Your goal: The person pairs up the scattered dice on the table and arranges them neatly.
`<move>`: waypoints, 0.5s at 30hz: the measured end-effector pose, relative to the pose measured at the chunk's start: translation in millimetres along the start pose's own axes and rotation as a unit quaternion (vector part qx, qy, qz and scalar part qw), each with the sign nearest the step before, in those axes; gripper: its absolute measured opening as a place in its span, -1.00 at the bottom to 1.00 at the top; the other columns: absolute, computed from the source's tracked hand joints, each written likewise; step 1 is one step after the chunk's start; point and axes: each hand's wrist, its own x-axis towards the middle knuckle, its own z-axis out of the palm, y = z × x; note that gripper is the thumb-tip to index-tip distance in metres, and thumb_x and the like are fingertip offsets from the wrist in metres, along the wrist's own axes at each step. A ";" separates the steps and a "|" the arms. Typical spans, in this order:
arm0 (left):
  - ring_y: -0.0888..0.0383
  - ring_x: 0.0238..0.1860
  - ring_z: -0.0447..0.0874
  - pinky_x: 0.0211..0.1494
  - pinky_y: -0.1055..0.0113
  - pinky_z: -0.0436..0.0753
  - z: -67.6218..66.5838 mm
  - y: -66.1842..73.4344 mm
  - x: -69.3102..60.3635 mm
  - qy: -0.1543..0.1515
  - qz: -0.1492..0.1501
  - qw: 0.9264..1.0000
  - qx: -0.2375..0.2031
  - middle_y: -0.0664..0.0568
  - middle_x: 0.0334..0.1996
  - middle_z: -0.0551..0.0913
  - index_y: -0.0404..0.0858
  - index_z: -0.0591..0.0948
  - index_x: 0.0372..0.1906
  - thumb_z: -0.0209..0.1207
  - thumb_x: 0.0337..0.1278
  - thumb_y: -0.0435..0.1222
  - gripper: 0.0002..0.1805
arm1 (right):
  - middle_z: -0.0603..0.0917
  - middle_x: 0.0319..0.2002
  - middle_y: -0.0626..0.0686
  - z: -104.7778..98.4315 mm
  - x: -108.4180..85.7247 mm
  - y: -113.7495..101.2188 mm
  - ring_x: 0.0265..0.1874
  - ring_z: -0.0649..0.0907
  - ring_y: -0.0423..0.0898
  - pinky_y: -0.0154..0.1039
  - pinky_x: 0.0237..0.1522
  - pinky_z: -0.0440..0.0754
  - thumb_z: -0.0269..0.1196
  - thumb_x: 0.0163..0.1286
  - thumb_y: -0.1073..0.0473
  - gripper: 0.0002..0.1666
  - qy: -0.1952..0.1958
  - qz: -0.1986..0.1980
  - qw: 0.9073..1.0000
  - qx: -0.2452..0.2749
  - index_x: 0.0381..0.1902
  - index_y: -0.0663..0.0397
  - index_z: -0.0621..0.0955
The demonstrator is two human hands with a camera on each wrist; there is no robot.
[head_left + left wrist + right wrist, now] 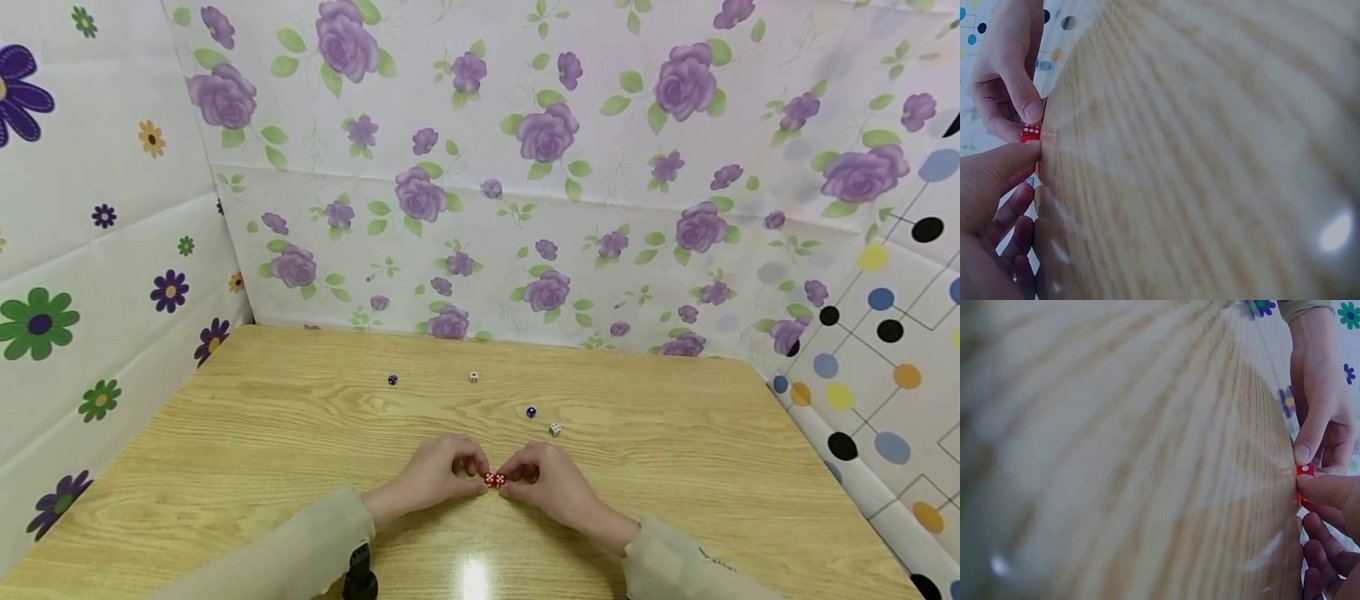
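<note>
Two red dice with white dots sit side by side on the wooden table, the left red die (pixel 489 479) next to the right red die (pixel 500 480). Thumb and forefinger of the left hand (pixel 435 473) pinch the left one; the right hand (pixel 551 483) pinches the other the same way. In the left wrist view a red die (pixel 1031 132) shows between the fingertips of both hands. The right wrist view shows a red die (pixel 1305 469) there too, partly covered by the fingers.
Beyond the hands on the table (pixel 300 417) lie a blue die (pixel 393 379) and a white die (pixel 473 377) farther back, and a blue die (pixel 531 412) and a white die (pixel 555 429) nearer the right hand. Patterned cloth (pixel 480 200) stands behind and at both sides.
</note>
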 end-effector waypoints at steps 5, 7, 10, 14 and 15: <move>0.34 -0.47 0.38 -0.33 0.47 0.35 -0.2 0.4 -0.1 -0.001 -0.001 1.000 0.000 0.15 -0.44 0.63 -0.04 0.70 -0.36 0.45 0.01 -0.18 -0.87 | 0.69 -0.34 -0.13 0.6 0.1 0.4 -0.39 0.57 -0.32 -0.43 -0.35 0.53 0.47 0.16 0.12 -0.89 0.002 -0.001 1.000 0.001 -0.31 -0.11 0.76; 0.34 -0.47 0.38 -0.32 0.47 0.35 -0.3 0.6 -0.3 -0.001 -0.003 1.000 0.001 0.15 -0.43 0.63 -0.03 0.70 -0.36 0.45 0.01 -0.18 -0.87 | 0.69 -0.35 -0.13 0.7 0.1 0.5 -0.40 0.57 -0.33 -0.43 -0.36 0.52 0.47 0.16 0.13 -0.89 0.003 -0.001 1.000 0.000 -0.32 -0.11 0.76; 0.33 -0.46 0.39 -0.32 0.46 0.35 -0.4 0.8 -0.2 -0.002 -0.005 1.000 0.000 0.15 -0.43 0.63 -0.03 0.70 -0.36 0.45 0.00 -0.19 -0.87 | 0.68 -0.35 -0.14 0.9 0.1 0.7 -0.41 0.56 -0.34 -0.43 -0.36 0.52 0.48 0.16 0.13 -0.89 0.004 -0.003 1.000 -0.002 -0.32 -0.12 0.76; 0.32 -0.46 0.40 -0.32 0.46 0.35 -0.3 0.8 -0.3 -0.002 -0.005 1.000 -0.002 0.15 -0.43 0.63 -0.03 0.70 -0.36 0.45 0.01 -0.19 -0.87 | 0.68 -0.36 -0.15 0.7 0.1 0.5 -0.41 0.55 -0.35 -0.43 -0.37 0.52 0.48 0.15 0.14 -0.89 0.003 -0.004 1.000 -0.004 -0.32 -0.13 0.76; 0.32 -0.46 0.40 -0.32 0.46 0.35 -0.3 0.8 -0.3 -0.002 -0.005 1.000 -0.002 0.14 -0.43 0.63 -0.03 0.70 -0.36 0.45 0.00 -0.19 -0.87 | 0.68 -0.36 -0.15 0.6 0.1 0.4 -0.41 0.55 -0.35 -0.43 -0.37 0.52 0.48 0.15 0.14 -0.89 0.002 -0.004 1.000 -0.002 -0.32 -0.13 0.76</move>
